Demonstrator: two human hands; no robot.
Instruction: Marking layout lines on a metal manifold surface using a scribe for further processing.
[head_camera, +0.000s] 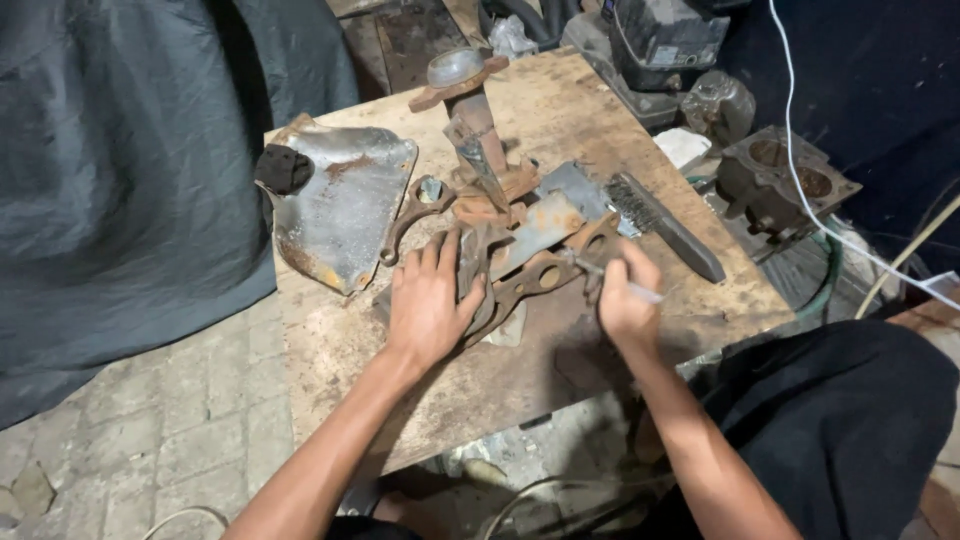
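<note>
A worn wooden board (560, 340) serves as the bench, and everything sits on it around the two hands. Well off to the left of the grip lies a dented sheet-metal cover (345, 205), rusty along its edges, with a dark rag (284, 168) on its upper corner. Beyond the hands stands an upright rusty post (470, 110) with a rounded cap. Up and to the right of the grip lies a wire brush (655, 220), its handle slanting down to the right. Under the hands is the rusty flat gasket plate (535, 280) with round holes; its long axis runs from lower left up to upper right, its far end pointing toward the brush. The left hand (430, 305) lies spread flat on the plate's near end, fingers open, pressing it down. The right hand (625, 300) is curled tight round a thin metal tool (600, 272), whose tip points left onto the plate.
</note>
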